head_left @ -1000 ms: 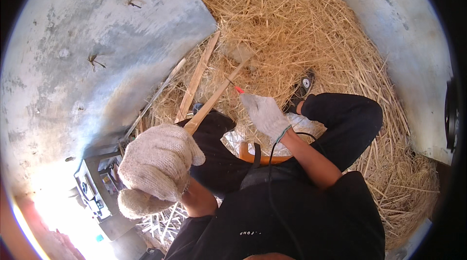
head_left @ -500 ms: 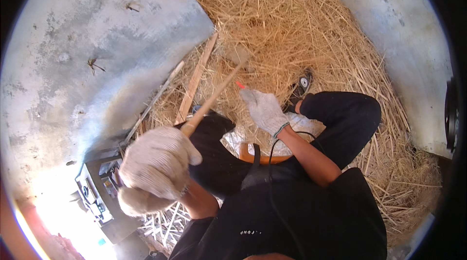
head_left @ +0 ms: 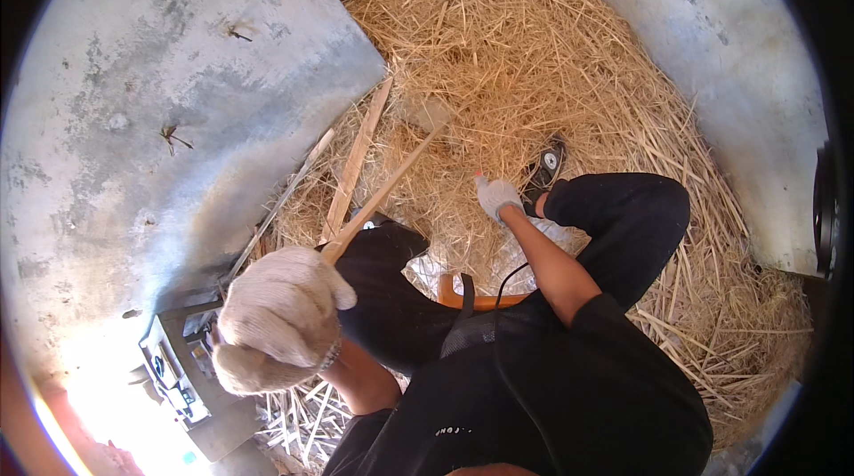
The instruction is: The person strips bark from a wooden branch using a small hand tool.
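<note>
My left hand (head_left: 277,320), in a pale knitted work glove, is closed around the near end of a long bamboo strip (head_left: 382,191). The strip slants up and away to the right, its far tip over the shavings. My right hand (head_left: 500,198), also gloved, is closed beside my bent right knee, apart from the strip. A small red tip (head_left: 479,173) sticks out at its fingers; the rest of that thing is hidden.
A large heap of thin straw-coloured shavings (head_left: 534,49) fills the floor ahead and to the right. A flat wooden slat (head_left: 358,160) lies beside a worn wall (head_left: 196,76) on the left. An orange curved piece (head_left: 498,302) sits between my legs. A box-like shelf (head_left: 191,378) stands lower left.
My right hand has moved down and to the right, away from the strip. My left hand keeps hold of the strip and has barely shifted.
</note>
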The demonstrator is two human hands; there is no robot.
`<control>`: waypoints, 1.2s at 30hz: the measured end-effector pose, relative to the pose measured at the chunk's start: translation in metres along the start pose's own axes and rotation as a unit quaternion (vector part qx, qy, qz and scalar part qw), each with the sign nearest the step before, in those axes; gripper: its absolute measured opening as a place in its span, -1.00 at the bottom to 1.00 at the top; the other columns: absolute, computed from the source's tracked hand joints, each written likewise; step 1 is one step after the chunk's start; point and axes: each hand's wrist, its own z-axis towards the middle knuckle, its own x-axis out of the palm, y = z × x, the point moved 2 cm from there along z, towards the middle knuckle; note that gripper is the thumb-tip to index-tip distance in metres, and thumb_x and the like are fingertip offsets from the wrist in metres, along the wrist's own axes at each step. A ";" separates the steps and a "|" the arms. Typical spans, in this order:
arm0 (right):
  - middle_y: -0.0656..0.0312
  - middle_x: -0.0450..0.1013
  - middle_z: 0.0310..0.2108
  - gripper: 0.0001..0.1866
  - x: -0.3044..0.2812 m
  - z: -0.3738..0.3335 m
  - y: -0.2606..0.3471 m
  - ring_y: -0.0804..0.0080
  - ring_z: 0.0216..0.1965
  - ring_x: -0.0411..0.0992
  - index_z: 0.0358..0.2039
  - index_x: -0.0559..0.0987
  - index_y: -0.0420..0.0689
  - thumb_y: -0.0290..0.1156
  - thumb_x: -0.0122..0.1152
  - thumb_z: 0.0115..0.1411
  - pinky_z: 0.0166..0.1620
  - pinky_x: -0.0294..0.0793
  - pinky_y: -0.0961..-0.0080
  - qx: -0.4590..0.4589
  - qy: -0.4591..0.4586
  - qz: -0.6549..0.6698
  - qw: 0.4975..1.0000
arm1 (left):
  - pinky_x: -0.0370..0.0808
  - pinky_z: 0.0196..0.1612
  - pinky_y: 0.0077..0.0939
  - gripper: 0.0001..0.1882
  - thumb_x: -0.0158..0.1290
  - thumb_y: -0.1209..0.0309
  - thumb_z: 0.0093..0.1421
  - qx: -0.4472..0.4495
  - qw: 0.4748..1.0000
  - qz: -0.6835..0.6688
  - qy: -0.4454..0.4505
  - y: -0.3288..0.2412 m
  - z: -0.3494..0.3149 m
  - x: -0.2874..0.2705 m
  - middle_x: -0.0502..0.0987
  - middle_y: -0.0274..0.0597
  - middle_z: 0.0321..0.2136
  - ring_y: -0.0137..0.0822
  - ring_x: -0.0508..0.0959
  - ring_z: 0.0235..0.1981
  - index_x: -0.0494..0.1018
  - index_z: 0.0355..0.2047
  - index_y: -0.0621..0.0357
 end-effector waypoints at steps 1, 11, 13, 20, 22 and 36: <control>-0.30 0.57 -0.16 -0.02 -0.001 -0.012 0.004 -0.22 -0.04 0.54 -0.14 0.64 -0.37 0.41 -0.39 0.36 0.03 0.44 -0.02 -0.026 0.030 -0.012 0.999 | 0.41 -0.70 -0.42 -0.34 -0.34 0.03 0.47 0.003 1.000 -0.002 -0.011 0.000 0.001 -0.006 0.22 -0.39 -0.86 -0.38 0.24 -0.83 0.33 -0.77 -0.03; -0.11 0.44 -0.56 -0.27 -0.076 -0.209 0.125 -0.09 -0.45 0.49 -0.42 0.50 -0.35 0.18 -0.14 0.46 -0.31 0.43 0.09 -0.384 0.031 0.267 0.883 | 0.50 -0.68 -0.34 -0.34 -0.27 0.00 0.39 0.006 0.998 -0.027 -0.050 -0.003 -0.004 -0.023 0.28 -0.32 -0.87 -0.34 0.30 -0.85 0.38 -0.79 0.05; -0.12 0.44 -0.55 -0.30 -0.061 -0.197 0.125 -0.11 -0.42 0.51 -0.39 0.50 -0.35 0.13 -0.16 0.48 -0.31 0.44 0.08 -0.396 -0.009 0.250 0.883 | 0.50 -0.70 -0.35 -0.33 -0.27 -0.01 0.40 0.004 0.999 -0.015 -0.030 -0.002 0.001 -0.015 0.29 -0.32 -0.87 -0.34 0.31 -0.86 0.37 -0.80 0.05; -0.21 0.40 -0.57 -0.35 -0.068 -0.155 0.124 -0.09 -0.50 0.42 -0.30 0.56 -0.32 0.09 -0.16 0.49 -0.34 0.44 0.13 -0.332 -0.029 0.182 0.925 | 0.50 -0.71 -0.32 -0.31 -0.24 -0.07 0.42 0.002 0.999 -0.014 -0.029 -0.004 -0.003 -0.014 0.33 -0.30 -0.86 -0.34 0.33 -0.87 0.38 -0.78 0.06; -0.23 0.43 -0.53 -0.36 -0.076 -0.190 0.132 -0.16 -0.45 0.45 -0.27 0.57 -0.32 0.08 -0.15 0.49 -0.32 0.45 0.11 -0.349 0.002 0.193 0.917 | 0.50 -0.71 -0.32 -0.30 -0.23 -0.08 0.42 0.013 0.998 -0.023 -0.052 -0.003 -0.006 -0.018 0.33 -0.30 -0.86 -0.34 0.33 -0.87 0.38 -0.78 0.06; -0.30 0.50 -0.48 -0.31 -0.068 -0.184 0.129 -0.36 -0.32 0.50 -0.31 0.60 -0.33 0.14 -0.14 0.45 -0.26 0.48 -0.02 -0.349 0.011 0.185 0.919 | 0.50 -0.68 -0.32 -0.33 -0.24 -0.04 0.41 0.003 0.998 -0.028 -0.060 -0.004 -0.007 -0.020 0.32 -0.31 -0.86 -0.35 0.32 -0.86 0.40 -0.76 0.06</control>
